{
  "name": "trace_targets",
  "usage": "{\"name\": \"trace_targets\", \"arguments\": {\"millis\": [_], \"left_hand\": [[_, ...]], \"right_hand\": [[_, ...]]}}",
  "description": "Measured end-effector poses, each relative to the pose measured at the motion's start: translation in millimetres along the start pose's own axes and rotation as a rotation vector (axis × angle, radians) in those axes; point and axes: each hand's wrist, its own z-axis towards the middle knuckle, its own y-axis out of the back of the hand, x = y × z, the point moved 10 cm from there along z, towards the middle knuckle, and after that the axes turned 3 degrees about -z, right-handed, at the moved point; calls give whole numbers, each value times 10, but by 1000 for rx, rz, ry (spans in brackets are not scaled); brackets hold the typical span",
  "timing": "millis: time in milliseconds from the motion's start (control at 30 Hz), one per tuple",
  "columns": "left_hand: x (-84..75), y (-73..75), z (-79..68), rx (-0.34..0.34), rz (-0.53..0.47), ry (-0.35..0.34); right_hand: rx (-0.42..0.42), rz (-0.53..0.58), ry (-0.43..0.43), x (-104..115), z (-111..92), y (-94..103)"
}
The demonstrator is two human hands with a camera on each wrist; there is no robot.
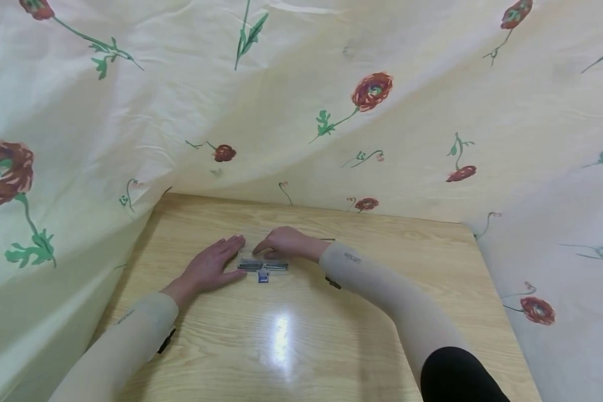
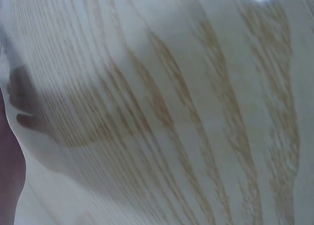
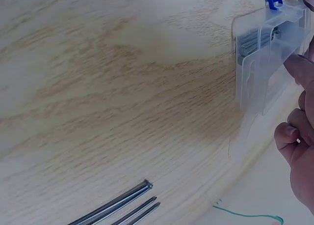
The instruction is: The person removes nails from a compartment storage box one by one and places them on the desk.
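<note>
Nails [image 3: 251, 42] lie in a clear box [image 3: 274, 75]; the left hand [image 1: 212, 265] lies flat beside it, the right hand [image 1: 287, 243] touches it, whether pinching I can't tell.

The nail box [image 3: 251, 82] is blocked by the left grip [image 1: 213, 265] on its left and the right grip [image 1: 286, 243] on its far right. Wide room is left on the near bench [image 1: 331, 335]. The back and sides are closed by flowered cloth [image 1: 291, 123]; loose nails [image 3: 112, 203] are met right of the box.
</note>
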Motion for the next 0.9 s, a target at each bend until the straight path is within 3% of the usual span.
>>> {"name": "trace_targets", "arguments": {"millis": [200, 567, 900], "left_hand": [[5, -18, -18, 7, 5, -1], [-41, -17, -31, -7, 13, -24], [-62, -38, -26, -20, 27, -26]], "right_hand": [[-2, -9, 18, 42, 54, -28], [-90, -29, 78, 88, 60, -51], [31, 23, 1, -11, -29, -96]]}}
